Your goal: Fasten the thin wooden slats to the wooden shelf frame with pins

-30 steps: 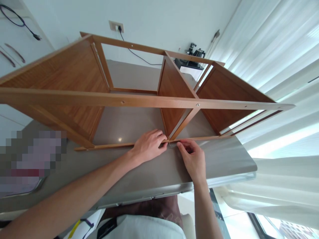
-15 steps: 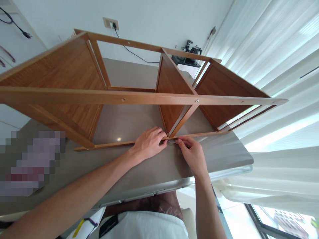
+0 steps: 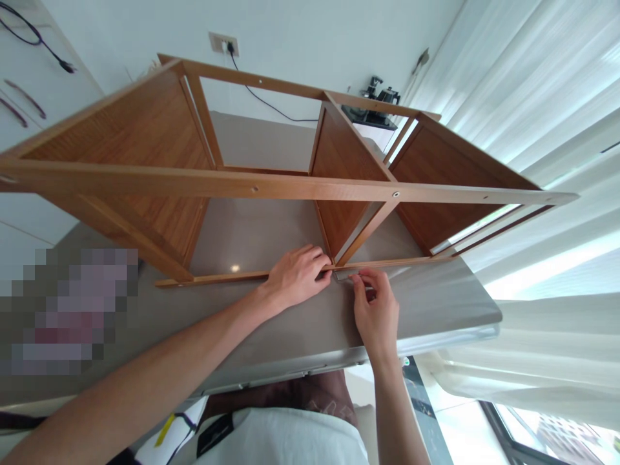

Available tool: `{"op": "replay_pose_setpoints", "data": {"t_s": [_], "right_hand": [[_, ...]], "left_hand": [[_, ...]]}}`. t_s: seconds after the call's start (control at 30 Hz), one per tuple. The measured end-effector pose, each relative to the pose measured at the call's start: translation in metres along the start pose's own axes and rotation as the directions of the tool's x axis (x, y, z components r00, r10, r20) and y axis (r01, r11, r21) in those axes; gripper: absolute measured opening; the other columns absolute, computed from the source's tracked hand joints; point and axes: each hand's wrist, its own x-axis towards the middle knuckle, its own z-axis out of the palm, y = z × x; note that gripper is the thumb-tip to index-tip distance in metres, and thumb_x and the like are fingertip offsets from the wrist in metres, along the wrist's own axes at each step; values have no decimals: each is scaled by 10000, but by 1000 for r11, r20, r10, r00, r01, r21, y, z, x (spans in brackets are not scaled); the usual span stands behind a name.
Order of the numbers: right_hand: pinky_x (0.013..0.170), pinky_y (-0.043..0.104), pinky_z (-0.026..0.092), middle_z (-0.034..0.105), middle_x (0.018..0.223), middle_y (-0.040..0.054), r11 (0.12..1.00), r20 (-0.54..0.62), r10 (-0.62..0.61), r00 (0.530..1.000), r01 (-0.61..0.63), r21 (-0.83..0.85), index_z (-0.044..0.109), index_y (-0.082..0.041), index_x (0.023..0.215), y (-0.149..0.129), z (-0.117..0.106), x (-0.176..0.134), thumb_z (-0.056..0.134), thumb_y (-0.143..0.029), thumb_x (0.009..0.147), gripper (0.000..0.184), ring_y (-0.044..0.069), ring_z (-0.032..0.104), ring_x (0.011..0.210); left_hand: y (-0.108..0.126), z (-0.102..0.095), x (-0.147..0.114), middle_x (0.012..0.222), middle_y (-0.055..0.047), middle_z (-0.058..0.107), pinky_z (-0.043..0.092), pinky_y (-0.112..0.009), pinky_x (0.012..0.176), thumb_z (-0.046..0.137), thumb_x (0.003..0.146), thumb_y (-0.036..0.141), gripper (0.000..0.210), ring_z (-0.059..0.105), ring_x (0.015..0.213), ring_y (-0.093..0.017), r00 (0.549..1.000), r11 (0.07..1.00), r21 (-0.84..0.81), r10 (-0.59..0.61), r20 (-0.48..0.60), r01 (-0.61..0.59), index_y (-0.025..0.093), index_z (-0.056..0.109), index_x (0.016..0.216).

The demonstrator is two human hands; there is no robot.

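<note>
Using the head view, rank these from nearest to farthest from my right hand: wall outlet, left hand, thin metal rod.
1. Thin metal rod: held at the fingertips of the right hand.
2. Left hand: just left of the rod, on the wooden frame.
3. Wall outlet: upper left, beyond the frame.

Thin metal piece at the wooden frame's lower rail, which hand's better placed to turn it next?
Probably the right: your right hand pinches the thin metal piece, while your left hand is curled around the lower rail.
</note>
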Motion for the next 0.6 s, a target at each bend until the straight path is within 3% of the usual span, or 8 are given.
{"op": "replay_pose_setpoints", "data": {"t_s": [0.27, 0.6], "right_hand": [[682, 267, 475, 736, 933, 39, 987, -66, -130, 989, 122, -106, 612, -225, 1011, 1, 8, -9, 511, -455, 994, 251, 152, 650, 730], [729, 279, 463, 719, 927, 28, 963, -62, -224, 973, 211, -167, 622, -230, 1004, -7, 12, -10, 492, -393, 1017, 209, 154, 614, 739]], "left_hand": [[1, -3, -1, 982, -24, 715, 557, -340, 858, 644, 902, 349, 178, 668, 996, -214, 1000, 1000, -2, -11, 12, 11, 219, 708, 1005], [2, -6, 0, 992, -28, 719, 553, -350, 864, 660, 902, 486, 298, 661, 1017, -221, 999, 999, -22, -30, 41, 31, 211, 703, 1009]]}}
